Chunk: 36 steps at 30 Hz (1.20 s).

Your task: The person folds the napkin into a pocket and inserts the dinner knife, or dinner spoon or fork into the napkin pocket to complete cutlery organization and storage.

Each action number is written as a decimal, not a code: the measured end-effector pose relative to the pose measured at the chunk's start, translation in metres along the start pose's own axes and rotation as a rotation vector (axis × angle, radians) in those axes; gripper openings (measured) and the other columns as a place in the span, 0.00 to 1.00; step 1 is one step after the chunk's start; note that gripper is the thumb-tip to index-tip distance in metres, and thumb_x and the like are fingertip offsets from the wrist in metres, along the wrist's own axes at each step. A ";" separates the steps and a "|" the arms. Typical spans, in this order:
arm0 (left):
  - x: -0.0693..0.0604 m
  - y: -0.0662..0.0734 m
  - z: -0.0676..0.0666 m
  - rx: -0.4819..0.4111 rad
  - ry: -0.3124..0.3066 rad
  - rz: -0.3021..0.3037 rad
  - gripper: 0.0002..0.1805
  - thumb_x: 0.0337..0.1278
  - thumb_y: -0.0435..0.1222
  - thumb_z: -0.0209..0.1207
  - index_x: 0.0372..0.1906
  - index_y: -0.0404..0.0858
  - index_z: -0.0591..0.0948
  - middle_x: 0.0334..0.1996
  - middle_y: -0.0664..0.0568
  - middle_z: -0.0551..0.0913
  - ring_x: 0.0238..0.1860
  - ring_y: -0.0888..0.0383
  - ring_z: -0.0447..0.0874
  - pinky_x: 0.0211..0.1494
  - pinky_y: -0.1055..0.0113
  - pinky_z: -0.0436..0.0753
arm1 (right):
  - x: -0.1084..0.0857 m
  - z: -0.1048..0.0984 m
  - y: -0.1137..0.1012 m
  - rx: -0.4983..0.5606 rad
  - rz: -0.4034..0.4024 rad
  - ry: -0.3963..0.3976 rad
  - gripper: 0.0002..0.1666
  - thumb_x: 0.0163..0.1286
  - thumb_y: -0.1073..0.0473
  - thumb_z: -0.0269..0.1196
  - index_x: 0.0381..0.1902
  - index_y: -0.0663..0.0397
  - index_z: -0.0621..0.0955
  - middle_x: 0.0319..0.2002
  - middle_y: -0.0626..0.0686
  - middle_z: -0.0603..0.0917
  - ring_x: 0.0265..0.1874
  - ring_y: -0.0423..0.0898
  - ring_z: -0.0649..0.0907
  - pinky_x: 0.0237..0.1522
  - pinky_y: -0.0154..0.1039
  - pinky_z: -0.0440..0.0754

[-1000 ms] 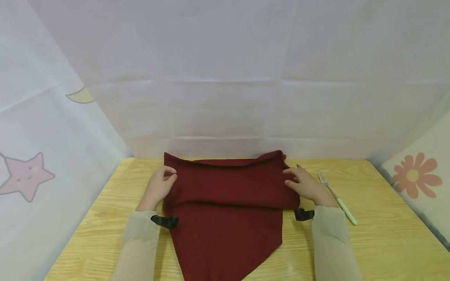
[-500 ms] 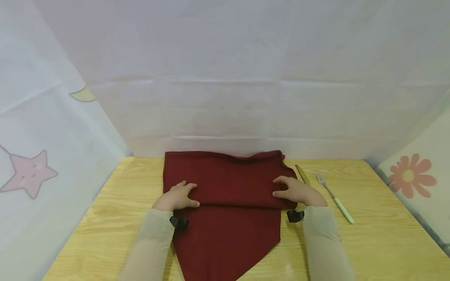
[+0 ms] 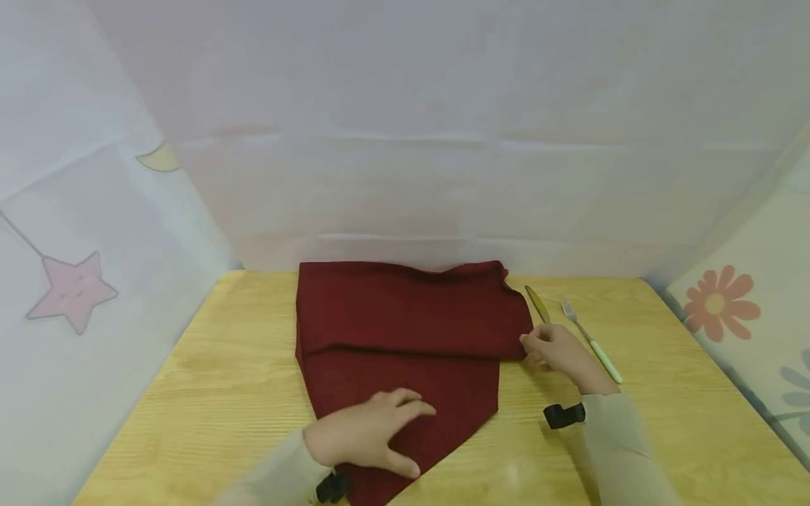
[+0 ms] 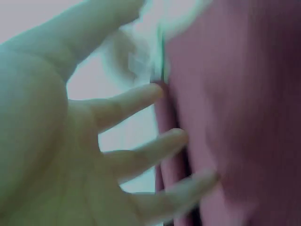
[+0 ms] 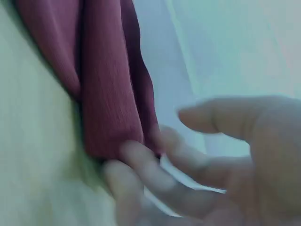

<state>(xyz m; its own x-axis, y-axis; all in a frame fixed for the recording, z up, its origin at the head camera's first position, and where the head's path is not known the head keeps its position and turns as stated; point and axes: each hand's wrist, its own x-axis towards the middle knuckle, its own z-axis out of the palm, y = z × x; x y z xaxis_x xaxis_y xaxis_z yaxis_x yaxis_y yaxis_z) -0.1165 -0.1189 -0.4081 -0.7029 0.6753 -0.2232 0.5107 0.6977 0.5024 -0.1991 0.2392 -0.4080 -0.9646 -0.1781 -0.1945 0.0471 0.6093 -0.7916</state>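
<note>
A dark red cloth (image 3: 405, 309) lies on the table, its far part folded over into a wide band and its near part tapering to a slanted edge. Over that near part is my left hand (image 3: 363, 430), fingers spread and thumb apart, gripping nothing; whether it touches the fabric I cannot tell. In the left wrist view the spread fingers (image 4: 141, 155) appear in front of the cloth (image 4: 249, 113). My right hand (image 3: 563, 353) is at the right end of the folded band. The right wrist view shows its fingertips at the cloth's rounded fold (image 5: 110, 103), with the thumb away from them.
A gold-coloured knife (image 3: 537, 303) lies just beyond my right hand, partly hidden by it. To its right is a fork (image 3: 591, 341) with a pale green handle. The wooden table (image 3: 221, 351) backs onto a pale sheet (image 3: 405, 176) hung behind it.
My left hand has moved from the band's left end toward me and right, over the near part. My right hand has drawn outward to the right edge. The band's raised far edge now lies flat.
</note>
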 end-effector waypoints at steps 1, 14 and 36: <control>0.002 0.008 0.005 0.038 -0.041 0.011 0.42 0.54 0.55 0.72 0.73 0.53 0.70 0.71 0.50 0.66 0.71 0.35 0.63 0.59 0.43 0.79 | -0.002 0.002 0.000 0.039 0.018 -0.060 0.19 0.79 0.53 0.56 0.43 0.67 0.78 0.41 0.61 0.83 0.34 0.50 0.83 0.35 0.43 0.83; 0.023 0.011 0.012 0.309 0.126 -0.037 0.32 0.55 0.56 0.71 0.53 0.35 0.81 0.44 0.48 0.78 0.46 0.49 0.79 0.54 0.58 0.81 | 0.002 0.054 0.003 0.710 -0.037 -0.541 0.07 0.81 0.61 0.51 0.42 0.50 0.76 0.47 0.54 0.83 0.48 0.53 0.86 0.54 0.50 0.83; -0.030 0.011 -0.041 -0.593 0.529 0.306 0.14 0.80 0.36 0.48 0.53 0.46 0.84 0.49 0.55 0.82 0.47 0.55 0.78 0.51 0.66 0.77 | -0.004 0.100 -0.007 1.447 0.004 -0.625 0.31 0.85 0.49 0.37 0.78 0.50 0.47 0.77 0.65 0.52 0.73 0.59 0.66 0.74 0.56 0.62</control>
<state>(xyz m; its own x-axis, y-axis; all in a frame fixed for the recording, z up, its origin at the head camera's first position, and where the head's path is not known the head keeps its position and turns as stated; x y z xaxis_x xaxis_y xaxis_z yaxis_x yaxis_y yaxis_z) -0.1102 -0.1411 -0.3614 -0.7903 0.5098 0.3398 0.4761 0.1620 0.8643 -0.1696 0.1584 -0.4592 -0.7259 -0.6794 -0.1071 0.6004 -0.5499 -0.5807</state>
